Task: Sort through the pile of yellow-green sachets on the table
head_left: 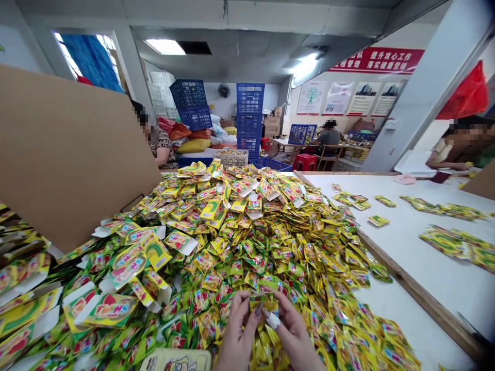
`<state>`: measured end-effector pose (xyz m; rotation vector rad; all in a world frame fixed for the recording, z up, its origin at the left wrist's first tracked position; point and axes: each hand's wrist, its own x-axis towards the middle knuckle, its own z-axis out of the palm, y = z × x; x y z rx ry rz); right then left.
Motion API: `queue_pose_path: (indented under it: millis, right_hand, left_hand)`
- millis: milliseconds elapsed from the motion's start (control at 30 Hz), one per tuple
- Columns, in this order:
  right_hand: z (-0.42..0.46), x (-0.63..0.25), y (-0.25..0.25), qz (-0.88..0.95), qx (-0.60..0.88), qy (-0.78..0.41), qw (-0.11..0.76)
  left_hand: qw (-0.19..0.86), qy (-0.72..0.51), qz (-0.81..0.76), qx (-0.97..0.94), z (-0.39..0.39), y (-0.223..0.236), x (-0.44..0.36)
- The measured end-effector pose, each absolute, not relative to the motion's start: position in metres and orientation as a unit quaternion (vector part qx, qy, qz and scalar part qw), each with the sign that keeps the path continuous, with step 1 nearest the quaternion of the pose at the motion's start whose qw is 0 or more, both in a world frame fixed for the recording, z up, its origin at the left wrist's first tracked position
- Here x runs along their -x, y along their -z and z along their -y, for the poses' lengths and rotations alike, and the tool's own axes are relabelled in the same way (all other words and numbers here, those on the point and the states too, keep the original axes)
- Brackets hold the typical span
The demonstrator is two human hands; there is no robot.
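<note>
Between left hand [236, 330] and right hand [291, 330], sachet [263, 303] apparently lies crosswise.

Both hands bare, no gloves, no sleeves in view at the bottom edge. Left hand [236, 335]: long nail with dark grey polish on one finger, no rings or watch visible. Right hand [294, 335]: white tape or plaster wrapped round a fingertip, nails otherwise hard to make out. Wrists run out of frame, so any clothing further up can't be seen.
</note>
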<state>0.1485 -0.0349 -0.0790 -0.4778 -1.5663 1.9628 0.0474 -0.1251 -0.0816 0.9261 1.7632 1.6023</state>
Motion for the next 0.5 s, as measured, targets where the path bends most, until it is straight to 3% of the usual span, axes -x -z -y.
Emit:
queue_pose_path:
  millis: [100,200,267,333,400,500]
  right_hand:
    - [0.014,-0.175,0.072,0.719,0.187,-0.615,0.265]
    - [0.000,-0.200,0.080,0.902,0.195,-0.327,0.201]
    - [-0.003,-0.207,0.092,0.967,0.161,-0.133,0.148]
    - [-0.002,-0.208,0.103,0.987,0.114,-0.009,0.112]
    - [-0.004,-0.208,0.113,0.991,0.089,0.040,0.096]
    - [-0.016,-0.220,0.123,0.982,0.132,0.001,0.132]
  left_hand:
    - [0.220,-0.459,-0.682,-0.525,0.132,0.054,0.004]
    - [0.077,-0.271,-0.780,-0.560,0.137,0.020,0.095]
    - [0.069,-0.219,-0.795,-0.561,0.138,0.005,0.156]
    - [0.071,-0.186,-0.807,-0.556,0.137,-0.003,0.198]
    - [0.069,-0.171,-0.814,-0.551,0.133,-0.005,0.219]
    - [0.046,-0.188,-0.819,-0.541,0.127,-0.011,0.224]
